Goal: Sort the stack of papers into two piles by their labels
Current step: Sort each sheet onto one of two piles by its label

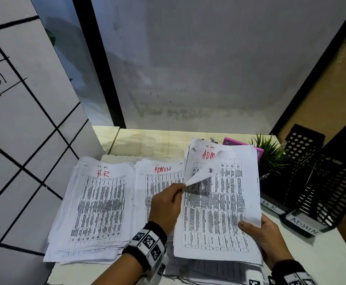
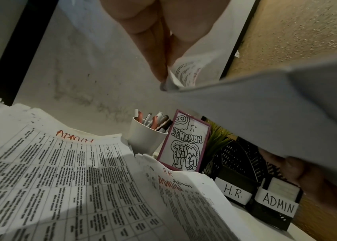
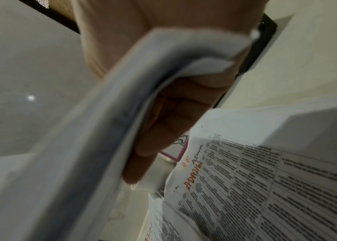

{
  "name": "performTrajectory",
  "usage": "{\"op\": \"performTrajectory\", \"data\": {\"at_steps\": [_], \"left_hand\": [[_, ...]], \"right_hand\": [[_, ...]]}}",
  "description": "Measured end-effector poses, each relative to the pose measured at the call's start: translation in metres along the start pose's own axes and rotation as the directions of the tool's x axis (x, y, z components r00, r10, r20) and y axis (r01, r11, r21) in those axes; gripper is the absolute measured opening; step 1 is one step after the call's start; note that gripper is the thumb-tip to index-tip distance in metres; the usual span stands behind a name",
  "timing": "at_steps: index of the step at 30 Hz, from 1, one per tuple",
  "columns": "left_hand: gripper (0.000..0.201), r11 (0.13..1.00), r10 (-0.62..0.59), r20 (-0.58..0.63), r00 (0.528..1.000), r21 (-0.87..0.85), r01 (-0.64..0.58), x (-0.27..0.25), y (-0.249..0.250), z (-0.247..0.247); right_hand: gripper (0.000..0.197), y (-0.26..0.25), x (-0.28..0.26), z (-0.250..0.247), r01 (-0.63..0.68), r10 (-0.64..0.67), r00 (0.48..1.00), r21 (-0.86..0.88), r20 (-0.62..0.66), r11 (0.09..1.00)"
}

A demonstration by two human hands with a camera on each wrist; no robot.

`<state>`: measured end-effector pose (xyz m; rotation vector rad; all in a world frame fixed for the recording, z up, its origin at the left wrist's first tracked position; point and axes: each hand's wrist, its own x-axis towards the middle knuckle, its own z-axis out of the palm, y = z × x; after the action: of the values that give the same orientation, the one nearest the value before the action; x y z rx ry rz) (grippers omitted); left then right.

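Stack of papers | left hand fingers pinching top sheet's folded corner | right hand fingers curled gripping stack's edge

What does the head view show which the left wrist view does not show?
Only the head view shows the H.R pile and the left hand from outside. Only the left wrist view shows the white cup of pens and the frame's drawing. Both show the ADMIN pile, the lifted sheet pinched at its corner, and the labelled black trays.
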<state>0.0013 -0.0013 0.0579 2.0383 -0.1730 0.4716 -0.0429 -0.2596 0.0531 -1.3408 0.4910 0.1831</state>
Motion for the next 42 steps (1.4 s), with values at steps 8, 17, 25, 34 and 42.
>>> {"op": "performTrajectory", "data": {"at_steps": [8,17,25,34,42], "left_hand": [[0.003,0.999,-0.036,0.024,0.999,0.006,0.036,0.016,0.004,0.004],[0.009,0.980,0.196,0.004,0.981,-0.015,-0.196,0.002,0.009,0.002],[0.022,0.966,-0.133,-0.031,0.991,-0.226,0.122,-0.005,0.023,0.001],[0.013,0.768,-0.440,0.064,0.896,-0.490,0.413,0.009,0.030,-0.004],[0.003,0.787,-0.499,0.183,0.847,-0.313,0.532,0.013,0.032,0.003]], "right_hand": [[0.039,-0.002,0.000,-0.001,-0.008,0.008,1.000,-0.001,0.000,1.000],[0.044,-0.002,0.002,0.000,0.004,-0.004,1.000,0.019,0.001,1.000],[0.047,-0.001,0.004,0.001,0.003,-0.003,1.000,0.015,0.021,1.000],[0.042,-0.004,0.004,0.002,0.019,-0.019,1.000,0.013,0.004,1.000],[0.039,-0.003,0.005,0.003,0.015,-0.015,1.000,-0.007,-0.002,1.000]]}}
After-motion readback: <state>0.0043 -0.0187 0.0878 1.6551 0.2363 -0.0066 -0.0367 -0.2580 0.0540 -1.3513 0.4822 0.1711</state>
